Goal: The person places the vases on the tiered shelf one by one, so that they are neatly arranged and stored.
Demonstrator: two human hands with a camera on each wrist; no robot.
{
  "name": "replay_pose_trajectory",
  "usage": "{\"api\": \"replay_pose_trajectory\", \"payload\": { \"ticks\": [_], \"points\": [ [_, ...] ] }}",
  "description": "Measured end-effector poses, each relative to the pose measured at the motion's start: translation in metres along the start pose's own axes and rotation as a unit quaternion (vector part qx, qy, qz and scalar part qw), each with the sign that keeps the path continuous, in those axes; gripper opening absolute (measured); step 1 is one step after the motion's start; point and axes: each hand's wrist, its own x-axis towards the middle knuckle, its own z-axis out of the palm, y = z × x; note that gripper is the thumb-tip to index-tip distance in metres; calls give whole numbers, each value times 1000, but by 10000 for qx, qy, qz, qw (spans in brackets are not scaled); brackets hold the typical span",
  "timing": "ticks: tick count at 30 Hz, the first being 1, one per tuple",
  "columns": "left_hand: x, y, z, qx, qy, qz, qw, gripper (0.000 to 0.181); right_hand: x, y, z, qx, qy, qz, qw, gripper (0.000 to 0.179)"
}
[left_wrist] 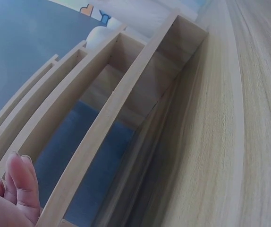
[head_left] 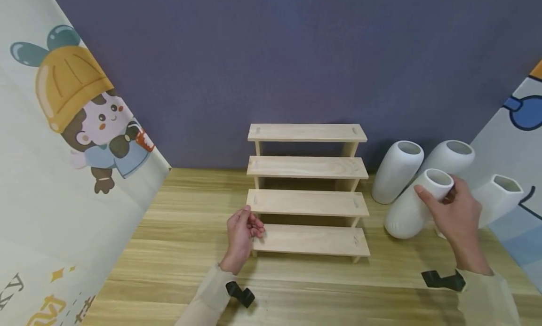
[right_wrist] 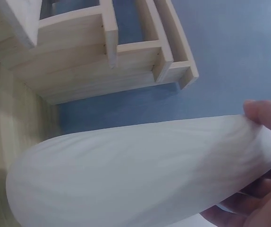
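My right hand (head_left: 459,213) grips a white vase (head_left: 408,213) near its rim, thumb on one side and fingers on the other. The vase leans, its mouth tipped toward the right; in the right wrist view its wavy-textured body (right_wrist: 126,175) fills the lower half. By the left end of the lowest steps of a wooden stepped shelf (head_left: 311,239) is my left hand (head_left: 241,234), fingers loosely curled and holding nothing. The left wrist view shows those fingers (left_wrist: 24,184) beside the shelf boards (left_wrist: 93,137).
Two white vases, a rounded one (head_left: 395,173) and another (head_left: 455,156), stand behind the held one. A vase with an angular mouth (head_left: 497,199) is to the right of my hand. A dark blue wall (head_left: 296,58) rises behind the wood-grain table (head_left: 178,250).
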Motion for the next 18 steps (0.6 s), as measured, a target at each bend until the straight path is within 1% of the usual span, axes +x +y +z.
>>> {"api": "replay_pose_trajectory", "payload": {
  "ticks": [10, 16, 18],
  "points": [
    [1, 0, -1, -3, -31, -20, 10000, 40, -3, -14, -12, 14, -41, 19, 10000, 66],
    [0, 0, -1, -7, -60, 4, 10000, 40, -5, -22, -20, 4, -264, -45, 9996, 69],
    [0, 0, -1, -17, -77, 22, 10000, 40, -5, -26, -23, -4, -272, -8, 9996, 69]
  ]
}}
